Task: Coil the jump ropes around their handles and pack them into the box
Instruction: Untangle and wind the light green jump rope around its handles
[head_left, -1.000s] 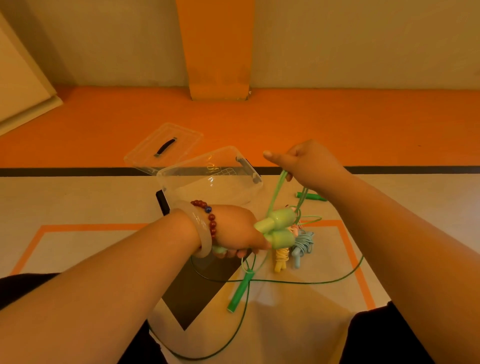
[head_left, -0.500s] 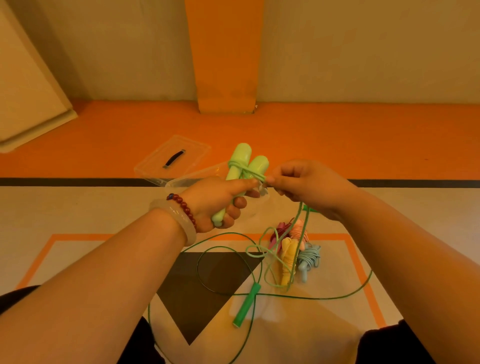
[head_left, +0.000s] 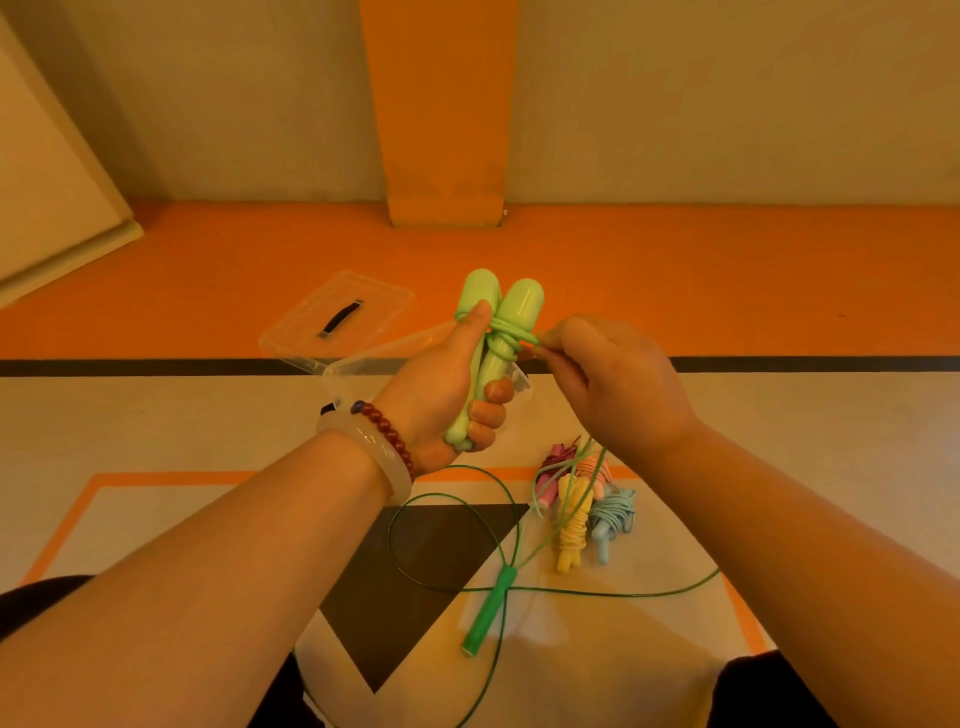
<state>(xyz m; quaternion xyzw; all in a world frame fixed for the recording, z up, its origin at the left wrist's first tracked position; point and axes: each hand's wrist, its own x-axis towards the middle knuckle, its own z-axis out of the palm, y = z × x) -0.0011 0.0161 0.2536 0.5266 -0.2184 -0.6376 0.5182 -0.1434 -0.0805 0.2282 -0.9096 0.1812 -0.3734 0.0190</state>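
My left hand (head_left: 447, 395) grips two light green jump-rope handles (head_left: 511, 317) held upright side by side, thumb pressed on the cord wound round them. My right hand (head_left: 608, 384) pinches that light green cord (head_left: 519, 338) just right of the handles; the slack hangs down under the hand. The clear plastic box (head_left: 343, 374) sits on the floor behind my left hand, mostly hidden. On the floor lie coiled ropes: yellow (head_left: 571, 525), blue (head_left: 613, 519) and pink (head_left: 553, 467). A dark green handle (head_left: 488, 613) with its thin cord lies loose nearer me.
The clear box lid (head_left: 337, 317) with a black handle lies on the orange floor strip behind the box. An orange pillar (head_left: 441, 130) stands at the wall. The dark green cord (head_left: 623, 592) loops across the floor between my arms and to the right.
My left hand turned the light green handles from pointing right to upright and raised them. My right hand came down beside them, and the cord now makes a few turns round the handles.
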